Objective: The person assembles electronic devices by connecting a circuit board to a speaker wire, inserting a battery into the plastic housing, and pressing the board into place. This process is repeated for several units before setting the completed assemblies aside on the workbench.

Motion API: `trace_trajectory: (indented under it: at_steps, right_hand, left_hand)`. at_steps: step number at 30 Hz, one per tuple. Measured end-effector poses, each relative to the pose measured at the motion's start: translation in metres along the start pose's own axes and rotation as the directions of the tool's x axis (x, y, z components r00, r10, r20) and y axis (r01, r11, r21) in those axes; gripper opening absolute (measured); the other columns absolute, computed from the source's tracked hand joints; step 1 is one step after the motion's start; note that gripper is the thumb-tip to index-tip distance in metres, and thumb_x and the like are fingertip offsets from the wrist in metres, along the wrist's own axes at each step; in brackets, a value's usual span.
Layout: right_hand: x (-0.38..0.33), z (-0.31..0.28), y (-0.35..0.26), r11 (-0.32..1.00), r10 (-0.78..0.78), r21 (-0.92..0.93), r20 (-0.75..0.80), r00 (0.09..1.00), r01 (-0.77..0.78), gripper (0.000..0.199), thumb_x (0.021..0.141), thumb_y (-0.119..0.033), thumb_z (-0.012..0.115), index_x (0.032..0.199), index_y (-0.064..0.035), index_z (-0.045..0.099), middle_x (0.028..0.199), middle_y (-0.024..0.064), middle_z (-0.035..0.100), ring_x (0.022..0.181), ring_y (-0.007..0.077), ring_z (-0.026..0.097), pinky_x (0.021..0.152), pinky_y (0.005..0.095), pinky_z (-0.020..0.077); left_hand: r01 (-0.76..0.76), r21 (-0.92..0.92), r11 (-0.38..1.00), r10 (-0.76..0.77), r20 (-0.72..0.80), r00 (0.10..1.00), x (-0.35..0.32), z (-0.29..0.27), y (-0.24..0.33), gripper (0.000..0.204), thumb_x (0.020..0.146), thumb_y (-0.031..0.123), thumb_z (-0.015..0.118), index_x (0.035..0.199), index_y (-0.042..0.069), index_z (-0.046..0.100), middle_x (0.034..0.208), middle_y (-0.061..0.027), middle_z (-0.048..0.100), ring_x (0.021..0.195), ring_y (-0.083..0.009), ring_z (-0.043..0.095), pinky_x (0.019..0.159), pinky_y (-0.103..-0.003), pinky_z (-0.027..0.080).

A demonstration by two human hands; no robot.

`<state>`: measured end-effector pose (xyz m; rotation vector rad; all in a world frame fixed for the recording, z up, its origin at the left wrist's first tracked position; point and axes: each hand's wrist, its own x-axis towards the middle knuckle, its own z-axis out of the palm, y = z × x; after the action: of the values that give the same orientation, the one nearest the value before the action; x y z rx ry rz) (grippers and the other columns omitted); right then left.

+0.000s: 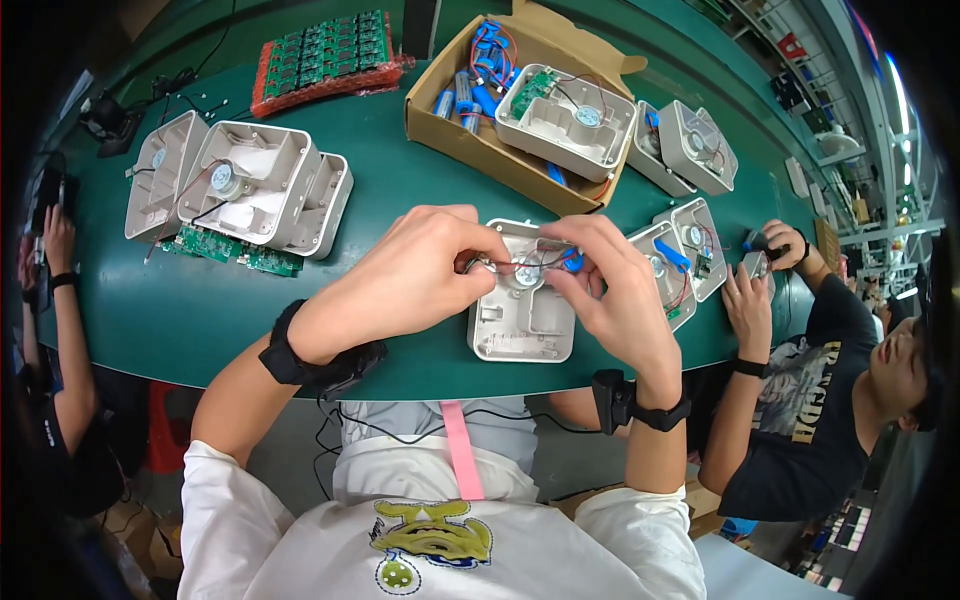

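Observation:
A white plastic housing (545, 345) lies on the green table in front of me, with a round speaker (524, 274) set inside it. Above the housing, my left hand (415, 265) pinches thin dark and red wires (515, 265); the wire ends are hidden by its fingertips. At the housing's right side, my right hand (620, 285) is closed around a blue cylindrical battery (572, 260), of which only part shows between the fingers. The wires run across the speaker from one hand to the other.
Open white housings (250, 185) stack at the left over green circuit boards (240, 250). A cardboard box (430, 115) holds blue batteries and a housing. Circuit boards (325, 50) lie on red wrap. More housings (697, 235) sit at right, beside a co-worker's hands (750, 305). Another person works far left.

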<state>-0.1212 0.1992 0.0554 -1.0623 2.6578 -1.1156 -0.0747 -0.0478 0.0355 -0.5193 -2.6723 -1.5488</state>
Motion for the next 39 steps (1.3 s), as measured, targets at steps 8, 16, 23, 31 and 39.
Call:
trace_trajectory:
  at_steps: [8, 16, 23, 31, 39]
  right_hand:
    - [0.002, -0.010, 0.019, 0.985, -0.130, -0.098, 0.137, 0.982, 0.144, 0.033, 0.086, -0.012, 0.086, 0.114, -0.0014, 0.074, 0.113, 0.0110, 0.067, 0.087, 0.0262, 0.068, 0.073, 0.0358, 0.0555]
    - [-0.022, -0.005, 0.009, 0.992, 0.043, -0.124, 0.063, 0.997, -0.035, 0.034, 0.087, -0.021, 0.087, 0.112, -0.0032, 0.075, 0.103, 0.0112, 0.068, 0.079, 0.0301, 0.069, 0.070, 0.0387, 0.0561]
    - [-0.036, 0.018, 0.002, 0.986, 0.030, -0.159, -0.105, 0.994, -0.046, 0.034, 0.087, -0.026, 0.088, 0.109, -0.0035, 0.075, 0.096, 0.0115, 0.066, 0.073, 0.0312, 0.067, 0.066, 0.0415, 0.0539]
    - [-0.034, 0.023, 0.002, 0.996, -0.023, -0.091, -0.090, 0.996, 0.015, 0.035, 0.085, -0.018, 0.089, 0.111, -0.0023, 0.073, 0.085, 0.0093, 0.062, 0.065, 0.0251, 0.060, 0.061, 0.0383, 0.0499]
    - [-0.033, 0.015, -0.004, 0.994, -0.013, 0.107, -0.086, 0.996, 0.023, 0.036, 0.086, -0.003, 0.084, 0.119, 0.0007, 0.070, 0.085, 0.0073, 0.066, 0.062, 0.0183, 0.054, 0.059, 0.0331, 0.0475]
  left_hand:
    - [0.255, 0.069, 0.964, -0.262, 0.131, 0.956, 0.015, -0.011, 0.014, 0.022, 0.084, 0.013, 0.071, 0.096, -0.005, 0.076, 0.069, -0.0157, 0.065, 0.063, -0.0299, 0.065, 0.064, -0.043, 0.050]
    - [0.349, 0.051, 0.936, -0.353, 0.132, 0.926, 0.019, -0.018, 0.022, 0.022, 0.084, 0.014, 0.073, 0.094, -0.006, 0.076, 0.065, -0.0129, 0.064, 0.060, -0.0203, 0.063, 0.062, -0.037, 0.050]
    - [0.449, 0.063, 0.891, -0.453, 0.157, 0.878, -0.009, -0.015, 0.030, 0.021, 0.088, 0.014, 0.076, 0.096, -0.006, 0.078, 0.067, -0.0116, 0.065, 0.062, -0.0201, 0.063, 0.061, -0.036, 0.050]
    - [0.194, 0.247, 0.949, -0.155, -0.170, 0.973, -0.066, 0.024, 0.033, 0.022, 0.089, 0.007, 0.082, 0.110, -0.002, 0.081, 0.085, -0.0080, 0.063, 0.067, -0.0149, 0.059, 0.060, -0.030, 0.049]
    - [0.061, 0.319, 0.946, -0.040, -0.071, 0.997, -0.071, 0.015, 0.027, 0.031, 0.088, 0.001, 0.080, 0.119, -0.003, 0.077, 0.098, -0.0131, 0.057, 0.081, -0.0251, 0.062, 0.075, -0.038, 0.054]
